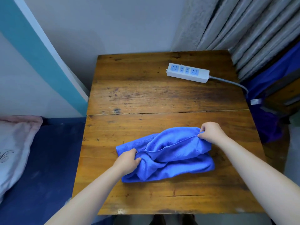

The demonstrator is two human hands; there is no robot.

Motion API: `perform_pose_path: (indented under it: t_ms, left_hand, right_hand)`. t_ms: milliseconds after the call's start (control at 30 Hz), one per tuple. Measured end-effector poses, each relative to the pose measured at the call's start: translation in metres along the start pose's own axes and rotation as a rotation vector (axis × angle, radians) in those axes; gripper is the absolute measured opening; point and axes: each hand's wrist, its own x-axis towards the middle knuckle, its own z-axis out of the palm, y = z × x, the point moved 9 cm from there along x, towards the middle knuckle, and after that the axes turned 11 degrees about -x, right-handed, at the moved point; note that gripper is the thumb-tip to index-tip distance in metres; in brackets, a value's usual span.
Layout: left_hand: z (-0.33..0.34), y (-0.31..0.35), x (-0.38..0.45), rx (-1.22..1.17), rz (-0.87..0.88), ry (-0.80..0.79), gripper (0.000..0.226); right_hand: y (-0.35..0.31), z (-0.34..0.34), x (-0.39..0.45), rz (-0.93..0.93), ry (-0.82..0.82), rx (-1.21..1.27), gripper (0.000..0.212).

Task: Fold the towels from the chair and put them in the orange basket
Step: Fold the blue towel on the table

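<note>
A blue towel lies bunched on the near half of the wooden table. My left hand pinches the towel's left edge. My right hand pinches its hem at the upper right corner, lifting it slightly off the table. The hem runs taut between my two hands. Blue and purple cloth hangs over a chair at the right, beyond the table edge. No orange basket is in view.
A white power strip lies at the table's far right, its grey cable running off the right edge. Grey curtains hang behind. Left of the table is a bed with a blue sheet and a pink pillow.
</note>
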Motion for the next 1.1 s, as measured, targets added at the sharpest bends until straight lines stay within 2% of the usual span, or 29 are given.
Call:
perform_pose_path:
  t_ms: [33, 133, 233, 300, 433, 467, 533, 600, 733, 800, 900, 1000, 1100]
  left_hand:
    - [0.003, 0.001, -0.002, 0.006, 0.014, -0.001, 0.014]
    - [0.009, 0.005, -0.009, 0.042, 0.052, 0.021, 0.038]
    - [0.02, 0.006, -0.014, 0.093, 0.114, 0.028, 0.035]
    - [0.025, 0.006, -0.018, 0.11, 0.163, 0.0, 0.019]
    - [0.033, 0.009, -0.021, 0.146, 0.236, -0.054, 0.021]
    - [0.032, 0.01, -0.022, 0.142, 0.241, -0.058, 0.019]
    - [0.026, 0.011, -0.021, 0.141, 0.244, -0.022, 0.035]
    - [0.017, 0.011, -0.021, 0.109, 0.231, 0.062, 0.042]
    - [-0.008, 0.005, -0.017, 0.028, 0.268, 0.27, 0.028]
    - [-0.009, 0.005, -0.012, 0.147, 0.22, 0.271, 0.029]
    - [-0.001, -0.002, -0.007, 0.333, 0.102, 0.196, 0.034]
    - [0.0, -0.001, -0.007, 0.426, 0.092, 0.171, 0.035]
    - [-0.003, -0.005, -0.008, 0.402, 0.121, 0.174, 0.035]
  right_hand:
    - [-0.002, -0.004, -0.004, -0.027, 0.044, 0.015, 0.009]
    - [-0.011, -0.013, -0.027, -0.196, 0.198, 0.115, 0.003]
    - [-0.011, -0.008, -0.061, -0.39, 0.343, 0.158, 0.015]
    - [-0.008, 0.008, -0.079, -0.488, 0.344, 0.101, 0.023]
    - [-0.011, 0.026, -0.109, -0.649, 0.307, -0.028, 0.015]
    - [-0.013, 0.026, -0.115, -0.667, 0.31, -0.05, 0.016]
    - [-0.018, 0.022, -0.125, -0.676, 0.351, -0.099, 0.019]
    - [-0.025, 0.017, -0.132, -0.677, 0.421, -0.117, 0.012]
    - [-0.026, 0.018, -0.132, -0.644, 0.481, -0.125, 0.011]
    - [-0.027, 0.024, -0.13, -0.669, 0.449, -0.175, 0.013]
    - [-0.028, 0.034, -0.127, -0.71, 0.359, -0.214, 0.029]
    - [-0.025, 0.034, -0.125, -0.694, 0.308, -0.104, 0.03]
    - [-0.022, 0.027, -0.12, -0.632, 0.249, 0.042, 0.021]
